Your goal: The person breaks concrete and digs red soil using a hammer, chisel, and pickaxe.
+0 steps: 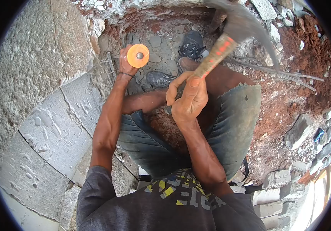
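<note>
Closest below is the dark grey shirt (173, 208) with yellow print, then denim shorts (227, 127) over bent knees. At left, block masonry (53, 127) curves round the pit. The left hand (129, 63) is wrapped around a chisel (138, 56), its orange guard disc facing up just above the curled fingers. Further right, the right hand (188, 98) clenches the hammer (231, 36) handle, head raised and blurred. Two dark shoes (191, 44) stand on rubble; bent steel rods (281, 73) lie over red earth.

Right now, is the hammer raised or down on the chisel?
Raised. The right hand holds the hammer up, apart from the orange-guarded chisel in the left hand.
</note>
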The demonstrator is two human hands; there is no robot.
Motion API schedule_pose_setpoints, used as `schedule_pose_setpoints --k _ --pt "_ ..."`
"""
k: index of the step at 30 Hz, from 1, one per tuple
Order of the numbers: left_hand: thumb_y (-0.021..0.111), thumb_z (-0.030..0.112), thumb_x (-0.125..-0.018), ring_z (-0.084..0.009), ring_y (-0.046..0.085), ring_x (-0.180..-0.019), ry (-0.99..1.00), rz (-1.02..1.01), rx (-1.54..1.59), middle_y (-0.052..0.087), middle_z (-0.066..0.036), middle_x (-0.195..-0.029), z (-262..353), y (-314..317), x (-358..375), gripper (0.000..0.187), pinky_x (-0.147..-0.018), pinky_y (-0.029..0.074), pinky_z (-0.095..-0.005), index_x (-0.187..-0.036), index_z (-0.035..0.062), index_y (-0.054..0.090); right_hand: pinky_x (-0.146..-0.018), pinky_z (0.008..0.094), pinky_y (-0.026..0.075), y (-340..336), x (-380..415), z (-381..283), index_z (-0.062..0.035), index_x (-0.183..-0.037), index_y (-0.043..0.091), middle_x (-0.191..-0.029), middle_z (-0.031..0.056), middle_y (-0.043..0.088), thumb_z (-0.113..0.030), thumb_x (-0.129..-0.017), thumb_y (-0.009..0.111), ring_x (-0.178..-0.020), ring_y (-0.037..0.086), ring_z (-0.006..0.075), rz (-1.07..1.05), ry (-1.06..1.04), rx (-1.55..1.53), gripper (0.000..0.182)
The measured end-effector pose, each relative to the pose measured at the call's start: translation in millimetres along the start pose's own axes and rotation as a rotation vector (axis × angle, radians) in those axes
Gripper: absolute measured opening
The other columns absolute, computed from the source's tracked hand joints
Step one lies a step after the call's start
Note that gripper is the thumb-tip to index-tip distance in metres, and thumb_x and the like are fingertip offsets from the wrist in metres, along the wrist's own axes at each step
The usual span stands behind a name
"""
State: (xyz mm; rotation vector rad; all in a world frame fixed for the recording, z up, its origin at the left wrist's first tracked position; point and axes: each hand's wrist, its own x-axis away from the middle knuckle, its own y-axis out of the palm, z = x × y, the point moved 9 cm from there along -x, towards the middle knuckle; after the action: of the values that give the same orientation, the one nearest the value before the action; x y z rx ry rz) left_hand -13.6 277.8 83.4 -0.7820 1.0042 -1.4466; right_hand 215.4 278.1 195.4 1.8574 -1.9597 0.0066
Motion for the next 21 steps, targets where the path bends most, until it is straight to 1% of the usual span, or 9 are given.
schedule_pose_setpoints --k 5,9,12,13,14,18,19,20,21 --pt "0.07 0.019 -0.071 -0.0321 0.056 -0.079 -0.073 -0.005 -0.005 0.059 -0.009 -0.088 -16 6 -1 0.022 -0.071 0.041 -0.0407 -0.09 0.0091 0.065 -0.036 0.0282 0.037 -15 -1 -37 -0.0016 -0.087 0.04 -0.059 0.0087 0.042 -0.054 -0.096 0.031 -0.039 0.038 0.0141 0.176 -0.057 -0.166 0.054" --pt "0.07 0.019 -0.072 -0.0326 0.056 -0.082 -0.034 0.064 -0.044 0.059 -0.011 -0.089 -14 -3 -2 0.024 -0.072 0.042 -0.0416 -0.091 0.0072 0.064 -0.036 0.0283 0.036 -24 -7 -47 -0.0079 -0.089 0.042 -0.059 0.0083 0.041 -0.065 -0.09 0.032 -0.041 0.037 0.0152 0.198 -0.044 -0.278 0.058" --pt "0.069 0.021 -0.073 -0.0314 0.058 -0.084 -0.126 0.03 0.029 0.06 -0.011 -0.091 -28 0 -4 0.025 -0.074 0.043 -0.0407 -0.094 0.0078 0.064 -0.037 0.0295 0.037 -12 12 3 -0.0108 -0.091 0.043 -0.058 0.0071 0.042 -0.062 -0.092 0.034 -0.041 0.039 0.0155 0.28 -0.136 -0.327 0.052" --pt "0.069 0.021 -0.073 -0.0314 0.058 -0.084 -0.126 0.036 0.024 0.06 -0.011 -0.091 -28 -3 -7 0.025 -0.074 0.043 -0.0407 -0.094 0.0078 0.064 -0.04 0.0373 0.04 -3 34 44 -0.0078 -0.093 0.048 -0.059 0.0135 0.05 -0.05 -0.095 0.039 -0.043 0.048 0.0235 0.234 -0.115 0.104 0.043" --pt "0.068 0.021 -0.073 -0.0309 0.058 -0.084 -0.142 0.022 0.03 0.061 -0.01 -0.091 -27 -4 -9 0.025 -0.075 0.043 -0.0405 -0.095 0.0083 0.065 -0.047 0.0449 0.042 18 34 80 0.0005 -0.09 0.048 -0.063 0.0244 0.057 -0.032 -0.097 0.045 -0.059 0.059 0.042 -0.049 0.216 0.636 0.034" --pt "0.068 0.023 -0.074 -0.0298 0.059 -0.085 -0.148 0.061 -0.009 0.062 -0.009 -0.093 -30 -1 -21 0.026 -0.077 0.042 -0.0409 -0.096 0.0096 0.065 -0.054 0.0499 0.043 16 41 79 -0.0006 -0.09 0.051 -0.067 0.029 0.056 -0.029 -0.096 0.048 -0.069 0.056 0.0499 -0.148 0.366 0.523 0.03" --pt "0.069 0.023 -0.074 -0.0297 0.059 -0.086 -0.174 0.063 -0.003 0.062 -0.009 -0.094 -30 5 -11 0.026 -0.077 0.042 -0.0412 -0.096 0.0096 0.065 -0.052 0.0447 0.044 5 35 55 -0.0007 -0.09 0.051 -0.062 0.0222 0.056 -0.03 -0.096 0.047 -0.06 0.061 0.0409 -0.06 0.25 0.466 0.031" --pt "0.069 0.024 -0.073 -0.0305 0.059 -0.087 -0.169 0.029 -0.018 0.062 -0.01 -0.095 -31 5 -14 0.027 -0.078 0.042 -0.0425 -0.096 0.0087 0.065 -0.046 0.0355 0.042 -3 20 29 -0.0012 -0.088 0.052 -0.056 0.0094 0.054 -0.032 -0.097 0.046 -0.05 0.057 0.0213 0.027 0.202 0.246 0.032" --pt "0.069 0.024 -0.073 -0.0305 0.059 -0.087 -0.177 0.034 -0.018 0.062 -0.01 -0.095 -35 6 -14 0.027 -0.078 0.042 -0.0425 -0.096 0.0087 0.065 -0.042 0.0273 0.037 -11 -1 -15 -0.0014 -0.091 0.049 -0.055 0.0014 0.047 -0.035 -0.099 0.041 -0.047 0.045 0.0084 0.137 0.024 0.126 0.036"
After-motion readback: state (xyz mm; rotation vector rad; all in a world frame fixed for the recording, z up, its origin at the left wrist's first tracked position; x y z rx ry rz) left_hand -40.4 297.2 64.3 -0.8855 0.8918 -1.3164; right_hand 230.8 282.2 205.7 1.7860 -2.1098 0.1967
